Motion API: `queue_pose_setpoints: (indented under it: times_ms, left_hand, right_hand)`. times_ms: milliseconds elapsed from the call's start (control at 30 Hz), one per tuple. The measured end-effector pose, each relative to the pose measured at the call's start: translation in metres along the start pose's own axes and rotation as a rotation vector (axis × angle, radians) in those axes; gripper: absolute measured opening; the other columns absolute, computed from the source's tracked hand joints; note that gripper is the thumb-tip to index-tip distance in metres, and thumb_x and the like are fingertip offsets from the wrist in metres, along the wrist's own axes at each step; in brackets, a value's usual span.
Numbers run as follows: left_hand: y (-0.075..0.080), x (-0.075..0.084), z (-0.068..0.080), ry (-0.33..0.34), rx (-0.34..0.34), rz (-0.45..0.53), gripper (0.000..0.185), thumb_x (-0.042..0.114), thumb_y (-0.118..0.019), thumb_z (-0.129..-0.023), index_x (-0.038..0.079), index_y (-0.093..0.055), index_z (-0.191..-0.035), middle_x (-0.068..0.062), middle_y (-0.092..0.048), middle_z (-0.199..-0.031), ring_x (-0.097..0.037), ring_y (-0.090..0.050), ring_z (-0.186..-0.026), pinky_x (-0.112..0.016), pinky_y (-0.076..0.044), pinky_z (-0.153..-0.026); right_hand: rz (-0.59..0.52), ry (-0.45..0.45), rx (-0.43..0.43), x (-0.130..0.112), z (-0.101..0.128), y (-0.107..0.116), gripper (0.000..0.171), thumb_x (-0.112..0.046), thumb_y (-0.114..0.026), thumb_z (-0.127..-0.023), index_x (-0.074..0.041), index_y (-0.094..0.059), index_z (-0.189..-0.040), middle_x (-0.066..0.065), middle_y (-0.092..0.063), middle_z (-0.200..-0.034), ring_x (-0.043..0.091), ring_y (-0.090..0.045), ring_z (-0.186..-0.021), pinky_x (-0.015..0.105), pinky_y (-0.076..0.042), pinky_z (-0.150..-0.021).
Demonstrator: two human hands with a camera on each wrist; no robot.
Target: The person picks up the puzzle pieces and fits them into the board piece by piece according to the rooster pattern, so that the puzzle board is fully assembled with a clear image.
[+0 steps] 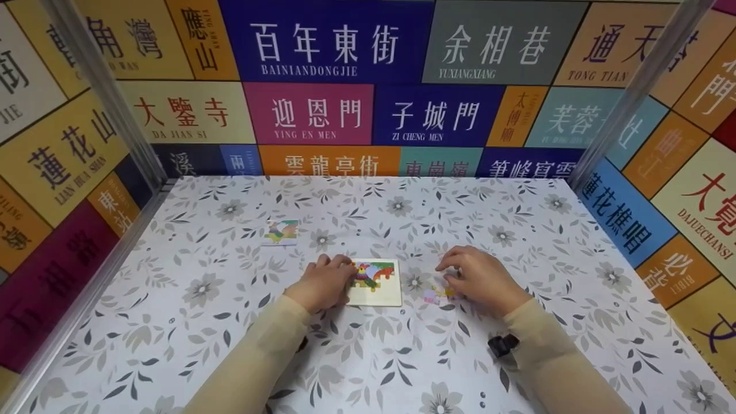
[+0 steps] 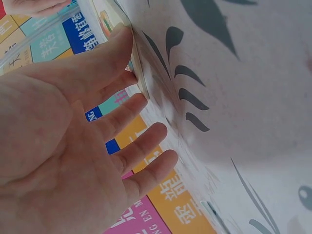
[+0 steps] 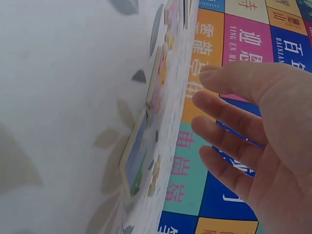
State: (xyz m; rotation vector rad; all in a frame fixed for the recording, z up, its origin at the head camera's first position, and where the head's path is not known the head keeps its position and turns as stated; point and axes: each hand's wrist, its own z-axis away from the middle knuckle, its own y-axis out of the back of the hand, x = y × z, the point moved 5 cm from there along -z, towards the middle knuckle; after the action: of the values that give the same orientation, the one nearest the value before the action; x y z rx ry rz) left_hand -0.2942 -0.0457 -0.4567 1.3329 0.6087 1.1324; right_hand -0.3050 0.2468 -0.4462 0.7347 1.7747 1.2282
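A cream jigsaw puzzle board (image 1: 379,296) lies on the table with a partly filled, brightly coloured bird picture on it. My left hand (image 1: 325,282) holds the board's left end, its thumb (image 2: 122,46) and index finger at the edge and the other fingers loosely spread. To the right of the board lie loose puzzle pieces (image 1: 440,295) in pink and yellow. Above them hovers my right hand (image 1: 483,279), fingers loosely bent and nothing between them. In the right wrist view, a blue and green puzzle piece (image 3: 134,156) and a pink one (image 3: 155,80) lie beside that hand.
A small picture card (image 1: 280,232) lies farther back on the left. White cloth with grey flowers and leaves covers the table (image 1: 230,356). Panels with Chinese lettering (image 1: 322,46) enclose the back and both sides. A small black object (image 1: 503,345) shows at the right wrist.
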Motion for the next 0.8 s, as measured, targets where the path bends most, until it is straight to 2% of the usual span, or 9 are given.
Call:
queue_pose_setpoints:
  times_ms: [167,400,567,800]
  left_hand:
    - [-0.001,0.000,-0.001,0.009,-0.017,0.009,0.054,0.019,-0.077,-0.093,0.017,-0.059,-0.144,-0.007,-0.045,-0.157,-0.035,-0.042,-0.137,-0.055,-0.038,-0.112]
    - [-0.001,0.000,-0.002,0.006,-0.018,0.020,0.054,0.018,-0.076,-0.093,0.016,-0.058,-0.144,-0.008,-0.045,-0.157,-0.036,-0.043,-0.137,-0.055,-0.037,-0.113]
    - [0.000,0.001,-0.001,0.001,-0.016,0.025,0.052,0.019,-0.077,-0.093,0.016,-0.060,-0.142,-0.008,-0.046,-0.156,-0.035,-0.043,-0.137,-0.055,-0.037,-0.113]
    - [0.001,0.001,0.001,0.002,-0.015,0.026,0.053,0.019,-0.078,-0.093,0.017,-0.060,-0.142,-0.008,-0.045,-0.157,-0.036,-0.042,-0.138,-0.055,-0.037,-0.114]
  right_hand:
    - [-0.015,-0.035,-0.010,0.010,0.006,0.001,0.021,-0.020,-0.079,-0.090,-0.016,-0.080,-0.110,-0.001,-0.072,-0.117,0.019,-0.066,-0.097,0.043,-0.056,-0.087]
    - [-0.002,-0.085,-0.038,0.021,0.008,0.006,0.026,-0.023,-0.079,-0.090,-0.016,-0.079,-0.115,0.001,-0.071,-0.119,0.020,-0.064,-0.100,0.047,-0.055,-0.090]
    - [-0.024,-0.110,-0.036,0.030,0.009,0.011,0.028,-0.021,-0.077,-0.091,-0.014,-0.077,-0.118,0.004,-0.071,-0.122,0.025,-0.067,-0.107,0.051,-0.054,-0.095]
    - [0.053,-0.157,0.018,0.046,0.011,0.013,0.027,-0.024,-0.081,-0.086,-0.014,-0.080,-0.111,0.006,-0.074,-0.115,0.026,-0.069,-0.097,0.051,-0.056,-0.083]
